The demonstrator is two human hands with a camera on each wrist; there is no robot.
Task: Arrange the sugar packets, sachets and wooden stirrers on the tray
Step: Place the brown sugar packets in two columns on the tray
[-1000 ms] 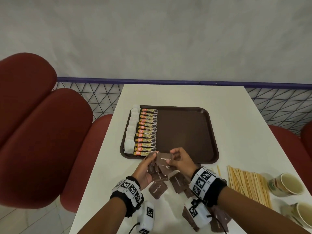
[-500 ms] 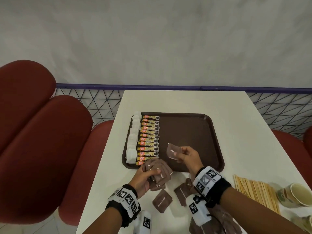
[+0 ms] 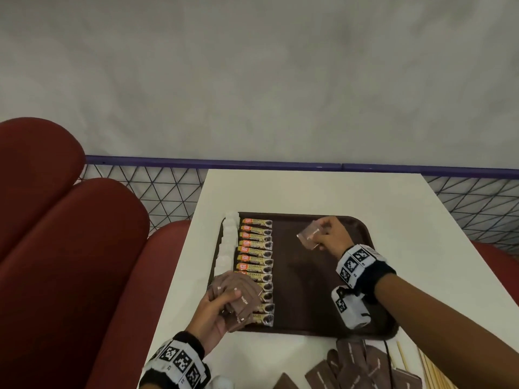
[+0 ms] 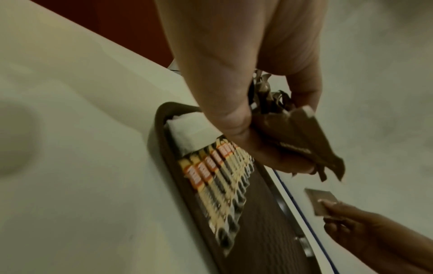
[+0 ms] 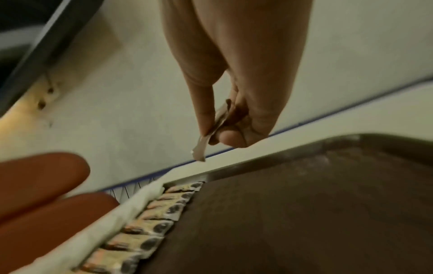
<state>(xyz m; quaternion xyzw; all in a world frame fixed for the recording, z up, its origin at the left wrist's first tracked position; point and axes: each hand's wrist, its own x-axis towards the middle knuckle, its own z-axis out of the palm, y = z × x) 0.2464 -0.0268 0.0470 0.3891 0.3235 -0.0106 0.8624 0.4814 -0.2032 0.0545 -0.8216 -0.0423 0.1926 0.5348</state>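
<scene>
Head view: loose brown sugar packets (image 3: 362, 366) and wooden stirrers (image 3: 432, 372) lie on the white table (image 3: 309, 189) nearest the camera. Beyond, the left hand (image 3: 213, 313) grips a fanned stack of brown packets (image 3: 238, 293) over the tray's (image 3: 309, 329) sachet row (image 3: 255, 265). Farther, the right hand (image 3: 331, 237) pinches a single brown packet (image 3: 310, 234) above the tray's far end.

"granules" on sachets (image 3: 257, 266), "sugar" on packets (image 3: 238, 300).

At the head view's bottom edge, the loose brown packets (image 3: 362, 369) and wooden stirrers (image 3: 432, 374) are getting cut off. The left hand (image 3: 216, 310) is covering the nearest granule sachets (image 3: 257, 259); their print is blurring in both wrist views.
</scene>
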